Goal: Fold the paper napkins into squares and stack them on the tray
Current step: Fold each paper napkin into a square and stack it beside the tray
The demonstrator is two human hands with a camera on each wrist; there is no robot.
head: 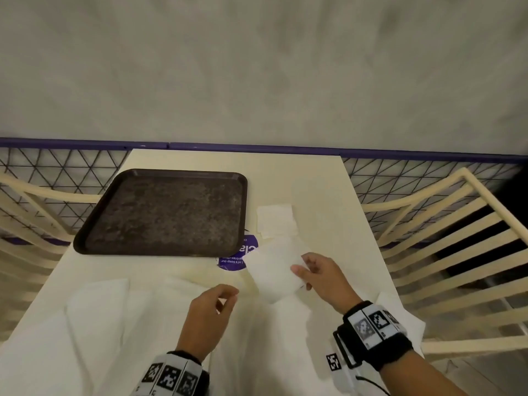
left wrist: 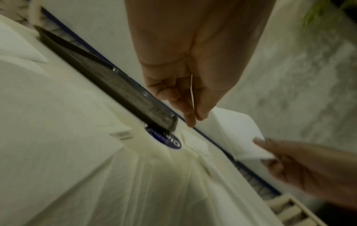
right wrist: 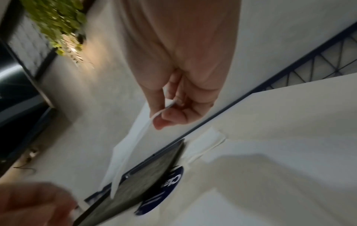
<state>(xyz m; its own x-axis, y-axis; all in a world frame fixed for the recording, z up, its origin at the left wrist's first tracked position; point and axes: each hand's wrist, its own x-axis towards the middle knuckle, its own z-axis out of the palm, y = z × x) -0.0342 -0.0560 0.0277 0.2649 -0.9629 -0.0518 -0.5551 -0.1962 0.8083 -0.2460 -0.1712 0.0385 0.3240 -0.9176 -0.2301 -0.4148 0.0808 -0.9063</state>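
Note:
The dark tray point(head: 160, 212) lies at the far left of the cream table and holds nothing. Right of it sits a small pile of folded white napkins point(head: 275, 221). My right hand point(head: 303, 274) pinches a folded napkin point(head: 274, 270) by its right edge and holds it in the air near the tray's front right corner. In the right wrist view the napkin point(right wrist: 127, 152) hangs from thumb and forefinger. My left hand point(head: 228, 295) hovers just left of it, fingers curled, thumb tip against forefinger, with nothing in it. Unfolded napkins point(head: 114, 324) cover the near table.
A round purple sticker point(head: 237, 258) peeks out from under the tray's corner. Cream slatted chairs point(head: 445, 238) stand on both sides of the table. A wire railing with a purple top rail point(head: 85, 144) runs behind the table, and a grey wall rises beyond it.

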